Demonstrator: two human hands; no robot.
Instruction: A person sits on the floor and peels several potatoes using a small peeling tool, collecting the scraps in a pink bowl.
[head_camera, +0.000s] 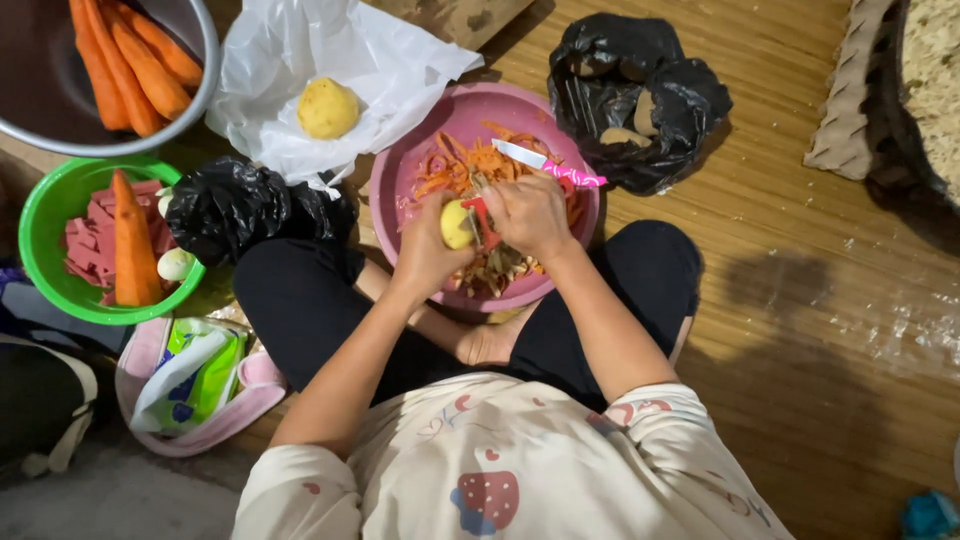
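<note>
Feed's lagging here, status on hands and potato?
Left hand grips small potato. Right hand holds red peeler against it. Both over pink basin of peelings. Nothing in the way.

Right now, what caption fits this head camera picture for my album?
Left hand holds a potato while the right hand peels it with a red peeler over a pink bowl of peelings.

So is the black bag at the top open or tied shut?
Open. The black bag has its mouth spread wide, and pale potatoes show inside.
</note>
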